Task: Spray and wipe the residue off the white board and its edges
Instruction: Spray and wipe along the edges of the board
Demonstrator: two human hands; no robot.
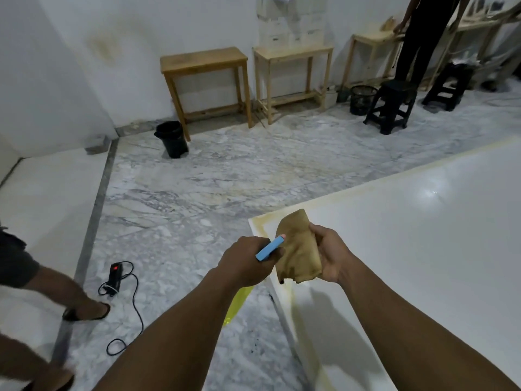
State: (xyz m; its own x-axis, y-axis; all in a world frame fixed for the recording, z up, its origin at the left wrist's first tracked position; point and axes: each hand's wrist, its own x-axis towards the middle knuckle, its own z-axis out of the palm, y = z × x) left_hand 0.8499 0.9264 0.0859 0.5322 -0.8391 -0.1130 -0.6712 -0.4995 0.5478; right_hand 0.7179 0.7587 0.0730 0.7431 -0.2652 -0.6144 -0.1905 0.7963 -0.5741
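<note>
A large glossy white board point(408, 235) lies flat at the right, with yellowish residue along its near-left edges and corner point(259, 224). My left hand point(248, 261) grips a spray bottle; its blue nozzle head point(269, 248) points toward the cloth, and the yellow bottle body point(236, 306) hangs below my wrist. My right hand point(329, 252) holds a stained tan cloth point(298, 249) bunched up above the board's corner.
Marble floor spreads to the left, with a black power adapter and cable point(115, 275). A person's legs and sandal point(84, 311) stand at the left. Wooden tables point(205, 63), a black bucket point(172, 138), black stools point(392, 105) and another standing person point(423, 38) line the far wall.
</note>
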